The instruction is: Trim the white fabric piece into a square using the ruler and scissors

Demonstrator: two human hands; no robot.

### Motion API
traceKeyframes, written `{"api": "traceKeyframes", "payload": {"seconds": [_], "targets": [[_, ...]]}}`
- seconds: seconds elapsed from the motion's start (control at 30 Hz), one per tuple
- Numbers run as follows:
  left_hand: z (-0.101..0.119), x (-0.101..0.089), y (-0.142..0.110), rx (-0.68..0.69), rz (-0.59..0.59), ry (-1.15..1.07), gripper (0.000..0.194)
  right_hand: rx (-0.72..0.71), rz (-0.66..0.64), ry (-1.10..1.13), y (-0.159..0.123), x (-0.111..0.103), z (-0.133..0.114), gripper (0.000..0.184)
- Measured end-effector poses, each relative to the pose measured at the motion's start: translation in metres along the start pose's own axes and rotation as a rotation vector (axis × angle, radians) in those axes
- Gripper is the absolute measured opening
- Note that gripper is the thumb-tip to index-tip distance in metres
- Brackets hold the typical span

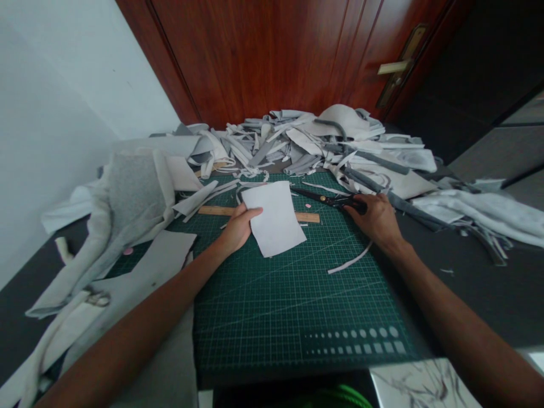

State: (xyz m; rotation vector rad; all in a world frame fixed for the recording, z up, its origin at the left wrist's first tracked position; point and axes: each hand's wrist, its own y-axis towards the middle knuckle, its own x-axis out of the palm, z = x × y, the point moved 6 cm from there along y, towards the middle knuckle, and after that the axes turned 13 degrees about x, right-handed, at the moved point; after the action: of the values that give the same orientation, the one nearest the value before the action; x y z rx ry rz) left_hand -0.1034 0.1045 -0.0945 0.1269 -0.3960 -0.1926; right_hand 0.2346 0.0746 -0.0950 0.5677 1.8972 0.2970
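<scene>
My left hand (240, 226) pinches the left edge of a white, roughly rectangular fabric piece (274, 218), thumb on top. The piece is held over the green cutting mat (255, 306) and covers the middle of a wooden ruler (310, 217). My right hand (376, 218) is closed around the handles of black scissors (325, 199). Their blades point left toward the fabric's upper right edge, and look closed. A thin white strip (351, 263) lies on the mat just below my right hand. Pink chalk (308, 205), or something like it, sits under the blades.
A heap of grey and white fabric scraps (272, 141) runs along the back of the dark table, before a red-brown door (263, 56). Larger fabric pieces (136, 181) pile up at left, some overlapping the mat. More rolled fabric (480, 209) lies at right.
</scene>
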Motion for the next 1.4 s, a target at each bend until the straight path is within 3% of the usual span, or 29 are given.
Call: {"api": "traceKeyframes", "payload": {"seconds": [0.2,0.3,0.5,0.7,0.77,0.83,0.97,1.13,1.3,1.4], "targets": [[0.007,0.006,0.0,0.026,-0.027,-0.011,0.077,-0.084,0.133,0.154,0.0,-0.027,-0.021,0.023],[0.002,0.004,0.001,0.019,-0.062,0.01,0.079,-0.117,0.122,0.226,-0.003,-0.035,-0.035,0.024],[-0.02,-0.009,0.004,0.016,-0.205,0.135,0.062,-0.243,-0.144,0.374,-0.02,-0.021,-0.065,0.032],[-0.024,-0.011,0.0,-0.04,-0.33,0.161,0.062,-0.331,-0.429,0.475,-0.039,-0.001,-0.081,0.065],[-0.02,-0.007,-0.004,-0.074,-0.399,0.191,0.061,-0.295,-0.528,0.565,-0.045,0.001,-0.087,0.077],[-0.015,-0.001,-0.008,-0.095,-0.471,0.231,0.057,-0.227,-0.621,0.665,-0.051,0.001,-0.096,0.077],[-0.007,0.013,-0.02,-0.169,-0.62,0.271,0.045,-0.086,-0.675,0.7,-0.067,0.002,-0.115,0.036],[-0.011,0.021,-0.033,-0.252,-0.736,0.308,0.043,-0.016,-0.703,0.692,-0.076,0.005,-0.122,0.057],[-0.009,0.023,-0.036,-0.264,-0.814,0.256,0.046,0.187,-0.612,0.807,-0.062,-0.005,-0.108,0.058],[-0.01,0.023,-0.04,-0.365,-0.84,0.215,0.044,0.308,-0.479,0.878,-0.053,-0.013,-0.095,0.062]]}}
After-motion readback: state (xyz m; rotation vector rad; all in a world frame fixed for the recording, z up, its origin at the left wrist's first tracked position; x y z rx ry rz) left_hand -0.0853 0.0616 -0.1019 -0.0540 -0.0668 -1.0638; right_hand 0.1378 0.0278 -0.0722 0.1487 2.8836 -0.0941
